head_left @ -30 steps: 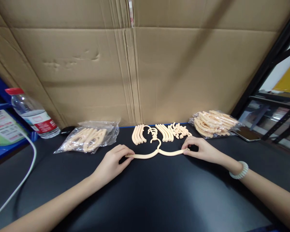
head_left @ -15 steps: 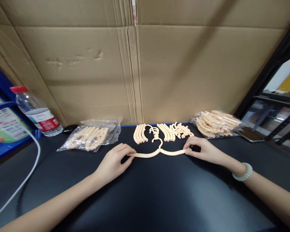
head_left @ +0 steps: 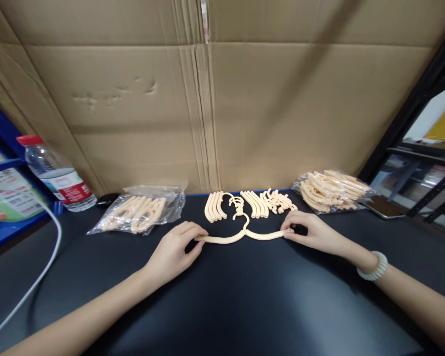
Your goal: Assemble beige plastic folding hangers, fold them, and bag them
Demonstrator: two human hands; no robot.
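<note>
The left hand pinched the nine o'clock end of the cream hanger between thumb and fingertips; the right hand pinched the three o'clock end likewise. Centred between them above the black table, the hanger's long axis ran nine to three, its hook rising toward twelve, curling toward nine.

1. The grip of the left hand covers part of the hanger near one end.
2. The small pieces are too crowded to be counted.
3. A black object is partly hidden behind the left bag; its kind cannot be told.
4. The white cable is cut by the left edge.
</note>
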